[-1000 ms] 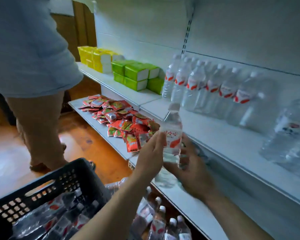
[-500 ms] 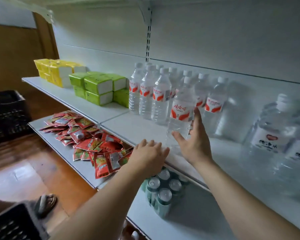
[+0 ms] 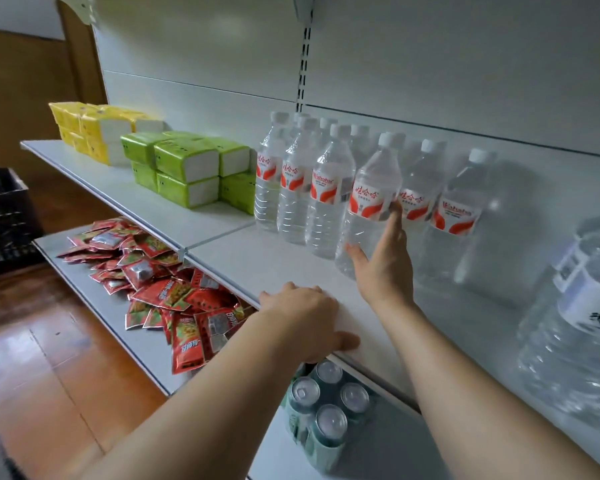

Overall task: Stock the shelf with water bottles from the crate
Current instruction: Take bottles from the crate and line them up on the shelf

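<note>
A person stands at a white shop shelf (image 3: 291, 265), seen from their own head. Their right hand (image 3: 383, 268) reaches to the front row of water bottles; its fingers (image 3: 395, 216) are straight and spread, pressing a tilted water bottle (image 3: 369, 209) on its labelled side, thumb low by the base. The hand does not grip it; it seems to be steadying or nudging the bottle upright into line with its neighbours.

The left hand (image 3: 309, 320) rests palm down on the shelf's front edge, fingers relaxed and holding nothing, probably bracing the body during the reach.

Left of the right fingers stand three front-row bottles, and right of them two more, with a second row behind showing at least four caps; the exact total is hard to tell. Further left sit green tissue packs (image 3: 187, 174), about six visible, then yellow tissue packs (image 3: 94, 129). Far right of the fingers is a large water jug (image 3: 575, 323). Below the left hand are four drink cans (image 3: 326, 407) and a heap of red snack packets (image 3: 160, 278). A black crate (image 3: 4, 216) stands at the far left.
</note>
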